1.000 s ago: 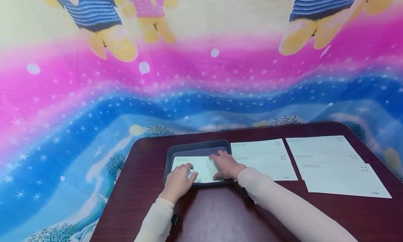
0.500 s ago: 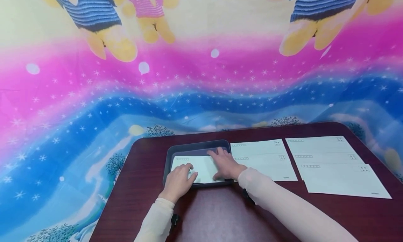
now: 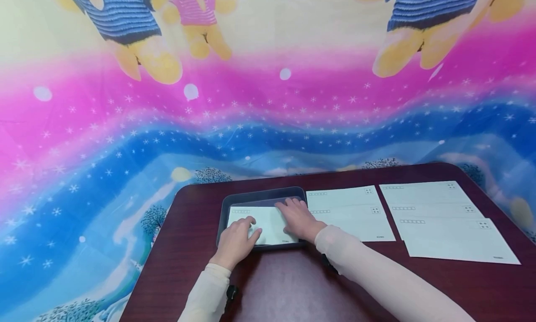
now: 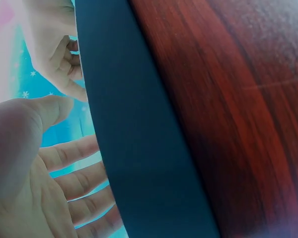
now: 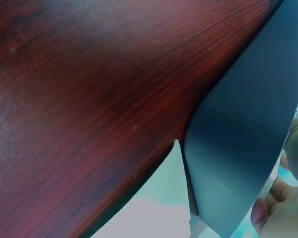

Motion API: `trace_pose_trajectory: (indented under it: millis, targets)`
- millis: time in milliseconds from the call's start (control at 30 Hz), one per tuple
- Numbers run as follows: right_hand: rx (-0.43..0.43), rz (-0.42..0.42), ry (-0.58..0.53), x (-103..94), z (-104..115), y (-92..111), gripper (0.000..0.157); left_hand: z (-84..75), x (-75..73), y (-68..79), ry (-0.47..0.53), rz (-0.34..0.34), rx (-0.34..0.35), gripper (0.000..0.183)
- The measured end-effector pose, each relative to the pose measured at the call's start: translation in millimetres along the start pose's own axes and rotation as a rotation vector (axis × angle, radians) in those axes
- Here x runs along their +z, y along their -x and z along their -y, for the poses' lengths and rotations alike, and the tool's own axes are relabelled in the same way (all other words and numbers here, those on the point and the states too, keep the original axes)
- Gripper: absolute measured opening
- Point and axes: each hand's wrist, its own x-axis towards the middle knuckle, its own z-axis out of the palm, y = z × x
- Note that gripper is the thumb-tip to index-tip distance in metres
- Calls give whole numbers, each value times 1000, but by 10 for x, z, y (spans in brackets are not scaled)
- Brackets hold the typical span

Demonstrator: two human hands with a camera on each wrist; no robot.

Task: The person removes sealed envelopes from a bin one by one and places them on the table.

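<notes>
A white envelope (image 3: 261, 224) with printed postcode boxes lies in a dark grey tray (image 3: 264, 192) on the table. My left hand (image 3: 236, 240) rests over the envelope's left end, its thumb spread from the fingers. Across its right end lies my right hand (image 3: 298, 219), fingers reaching toward the tray's far right corner. In the left wrist view the fingers (image 4: 82, 181) of the left hand are extended, partly hidden behind the tray wall (image 4: 139, 129). That wall hides much of the right hand (image 5: 288, 208) in the right wrist view.
Right of the tray, two overlapping white envelopes (image 3: 356, 224) lie on the dark red wooden table (image 3: 272, 285). Farther right are three more overlapping envelopes (image 3: 460, 238). A patterned cloth (image 3: 268, 94) hangs behind the table.
My right hand has shifted slightly, uncovering the small print at the envelope's lower right corner. The left hand stays nearly still.
</notes>
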Motion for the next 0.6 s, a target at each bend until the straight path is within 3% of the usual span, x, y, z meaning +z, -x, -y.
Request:
trace_pose_trajectory:
  millis: [367, 600]
  targets:
    - [-23, -96, -25, -60, -1, -17, 36, 2, -74, -20, 21, -42, 24, 30]
    - [-25, -134, -82, -116, 15, 5, 33, -11, -134, -19, 26, -41, 24, 29]
